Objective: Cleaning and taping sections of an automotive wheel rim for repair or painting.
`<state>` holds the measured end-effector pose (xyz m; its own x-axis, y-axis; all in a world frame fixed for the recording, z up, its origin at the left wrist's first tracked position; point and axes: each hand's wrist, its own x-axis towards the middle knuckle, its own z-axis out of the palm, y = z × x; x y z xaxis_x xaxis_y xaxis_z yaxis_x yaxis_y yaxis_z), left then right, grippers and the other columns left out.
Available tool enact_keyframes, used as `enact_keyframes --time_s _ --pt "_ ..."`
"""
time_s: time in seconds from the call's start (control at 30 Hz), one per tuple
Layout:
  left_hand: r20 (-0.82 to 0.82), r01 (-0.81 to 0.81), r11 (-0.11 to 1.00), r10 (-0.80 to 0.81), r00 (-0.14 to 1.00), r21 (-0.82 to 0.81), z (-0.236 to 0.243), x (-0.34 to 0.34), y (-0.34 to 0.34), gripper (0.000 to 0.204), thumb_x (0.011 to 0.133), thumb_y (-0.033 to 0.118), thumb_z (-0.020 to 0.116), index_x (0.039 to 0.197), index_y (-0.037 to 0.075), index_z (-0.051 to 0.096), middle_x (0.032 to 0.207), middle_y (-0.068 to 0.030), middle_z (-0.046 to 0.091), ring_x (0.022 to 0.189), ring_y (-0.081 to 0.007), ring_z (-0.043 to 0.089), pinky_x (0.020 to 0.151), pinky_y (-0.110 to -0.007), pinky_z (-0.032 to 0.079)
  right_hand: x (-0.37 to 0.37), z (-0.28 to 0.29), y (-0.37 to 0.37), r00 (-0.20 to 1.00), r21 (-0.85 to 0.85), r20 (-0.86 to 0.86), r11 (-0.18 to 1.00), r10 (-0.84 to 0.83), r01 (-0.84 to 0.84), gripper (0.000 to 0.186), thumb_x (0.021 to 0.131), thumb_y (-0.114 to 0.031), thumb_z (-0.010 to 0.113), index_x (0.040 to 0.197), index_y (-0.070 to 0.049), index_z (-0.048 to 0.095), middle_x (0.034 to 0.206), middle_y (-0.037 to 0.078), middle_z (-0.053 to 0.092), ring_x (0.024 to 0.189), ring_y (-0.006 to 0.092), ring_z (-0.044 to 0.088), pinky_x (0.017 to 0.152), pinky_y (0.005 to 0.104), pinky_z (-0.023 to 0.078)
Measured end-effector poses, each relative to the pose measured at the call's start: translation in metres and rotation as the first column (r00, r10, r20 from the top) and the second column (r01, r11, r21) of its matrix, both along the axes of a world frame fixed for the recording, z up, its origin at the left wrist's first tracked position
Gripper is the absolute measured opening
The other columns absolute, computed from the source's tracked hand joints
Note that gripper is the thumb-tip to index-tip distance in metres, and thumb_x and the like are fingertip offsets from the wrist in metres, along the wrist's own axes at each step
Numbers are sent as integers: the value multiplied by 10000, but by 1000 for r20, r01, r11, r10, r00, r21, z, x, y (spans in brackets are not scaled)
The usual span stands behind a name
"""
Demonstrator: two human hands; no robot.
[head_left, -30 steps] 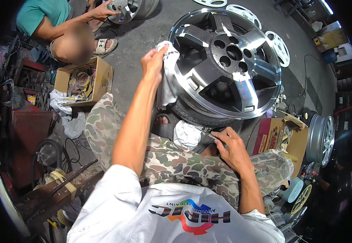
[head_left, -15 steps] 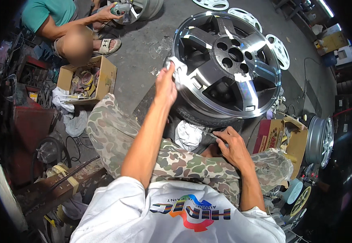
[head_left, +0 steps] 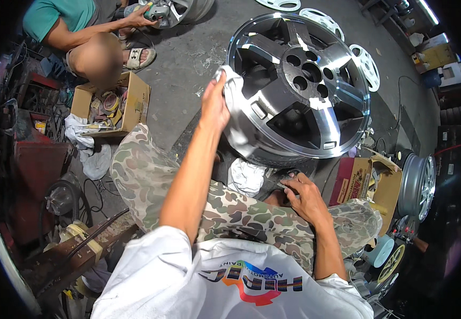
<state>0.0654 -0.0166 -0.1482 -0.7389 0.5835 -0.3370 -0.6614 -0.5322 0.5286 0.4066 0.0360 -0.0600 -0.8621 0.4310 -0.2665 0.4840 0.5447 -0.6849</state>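
Note:
My left hand (head_left: 215,109) is closed on a white cloth (head_left: 232,98) at the left edge of a large alloy wheel rim (head_left: 294,80). The cloth drapes down the rim's outer side. The rim has machined silver spokes with dark faces and lies face up on a black tire (head_left: 273,158). Low by my right foot, my right hand (head_left: 307,196) has its fingers bent around a thin grey tool, mostly hidden by the fingers. A crumpled white rag (head_left: 245,177) lies just left of that hand, between my legs.
A co-worker at upper left holds a power tool (head_left: 159,11) against another wheel. Cardboard boxes stand at left (head_left: 140,103) and right (head_left: 392,183). White wheel covers (head_left: 366,66) lie beyond the rim. A silver wheel (head_left: 419,186) stands at far right; a red cabinet (head_left: 39,165) at left.
My left hand has shifted slightly up and left, and the cloth now hangs longer down the rim's side. The thin tool in my right hand has swung away from the rag.

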Motion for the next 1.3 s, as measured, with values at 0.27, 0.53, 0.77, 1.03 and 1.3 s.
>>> enact_keyframes --time_s 0.27,0.53,0.77,1.03,1.3 --pt "-90 58 986 -73 993 -158 4 -60 28 224 989 199 732 1071 39 598 1000 -109 723 842 -198 737 717 -337 634 1 5 1 999 13 -37 1000 1 0 260 896 -54 676 1142 -5 744 967 195 609 956 397 637 854 462 517" --pt "-157 -10 994 -7 988 -108 -12 46 -18 206 1066 252 615 1157 74 564 1079 -90 700 953 -189 715 830 -379 618 2 1 3 1000 1 -1 1000 25 -25 265 884 -63 669 1130 2 743 968 196 614 968 403 635 878 469 512" --pt "-67 15 999 -18 998 -53 1 95 -27 149 1077 216 602 1007 84 604 977 -28 691 857 -71 659 753 -247 551 2 4 0 999 -2 19 999 48 -48 268 879 -81 665 1120 4 743 996 205 632 987 416 633 901 477 515" --pt "-170 343 861 -428 887 -376 15 124 -68 178 1024 284 695 1052 115 643 964 37 694 805 -26 626 675 -217 491 31 27 9 998 37 36 998 -60 59 270 881 -92 661 1126 -11 741 1027 208 628 990 439 639 900 509 514" --pt "-219 195 913 -286 933 -359 18 132 -63 267 991 182 706 1218 79 609 1058 -12 710 951 -132 667 836 -311 518 60 28 3 980 10 78 983 -183 183 297 861 -93 642 1152 -31 649 1099 207 614 1002 475 621 884 532 505"
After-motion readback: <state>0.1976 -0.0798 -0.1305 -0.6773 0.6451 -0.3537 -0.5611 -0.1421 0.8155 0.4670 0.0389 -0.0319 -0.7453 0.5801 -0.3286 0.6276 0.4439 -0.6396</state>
